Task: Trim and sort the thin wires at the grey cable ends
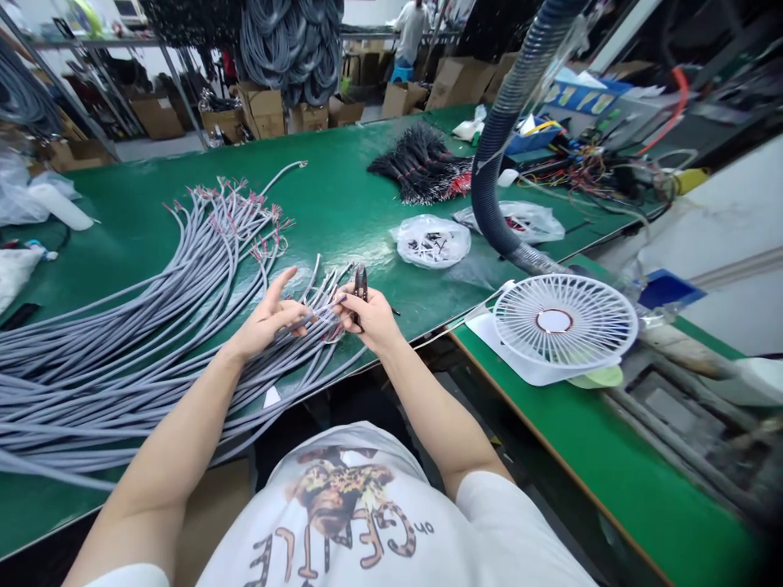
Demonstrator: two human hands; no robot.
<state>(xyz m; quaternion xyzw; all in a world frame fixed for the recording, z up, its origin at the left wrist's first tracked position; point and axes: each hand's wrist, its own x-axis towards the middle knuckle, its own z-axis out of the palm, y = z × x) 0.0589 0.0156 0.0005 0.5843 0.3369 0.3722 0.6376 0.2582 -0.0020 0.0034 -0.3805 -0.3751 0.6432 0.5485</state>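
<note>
L hand [267,319] is open over the cable ends, fingers spread, thumb up, fingertips resting on the grey cables, no firm grip that I can make out. R hand [369,316] is closed round small black-handled cutters [360,285], tips pointing up, just above the bunch and near the L fingers. Hands are close but apart. Can't tell if the cutters touch a wire. Grey multicore cables [122,383] lie in a long fanned bunch on the green bench mat [342,179], running from lower left to under both hands, partly past the bench edge. A 2nd lot of cable ends [245,214] sits further up the mat, stripped, thin red & pink cores showing. Further on: black wire bundle w/ red sleeves [416,167], see-through plastic bag of small black parts [433,241], 2nd plastic bag [512,222] just beside it. Ribbed dark hose [489,179] comes down to the mat by the bags. White desk fan [564,320] stands at the corner of a lower green bench [587,456], to the R of the hands. In bg: cardboard boxes [260,110], hanging coils of grey cable [292,49], co-worker [411,28] in a white top, back turned, well away. Person's printed white T-shirt [342,514] fills the bottom of the view.
</note>
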